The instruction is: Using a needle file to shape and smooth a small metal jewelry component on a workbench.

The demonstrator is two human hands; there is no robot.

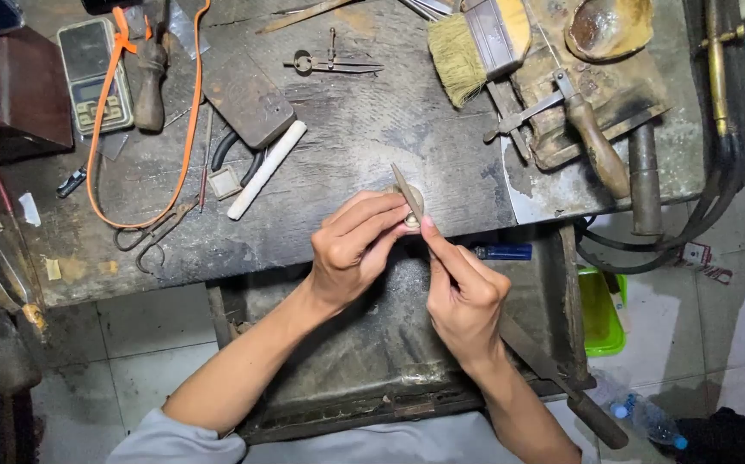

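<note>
head view, frame centre: we pinch a small pale ring (412, 221) in our left hand (351, 249); our right hand (463, 296) grips a thin file (405, 191) against it.

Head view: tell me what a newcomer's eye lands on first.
At centre, the left hand pinches a small pale piece at the bench edge while the right hand works a thin file against it. A bristle brush lies top centre, and an orange cord loops at left.

A small pocket scale (95, 76) with a grey screen (85, 49) is seen at the bench's top left (an orange cord lies just beside it). A red-and-white label (704, 258) is seen on the floor at right.
</note>
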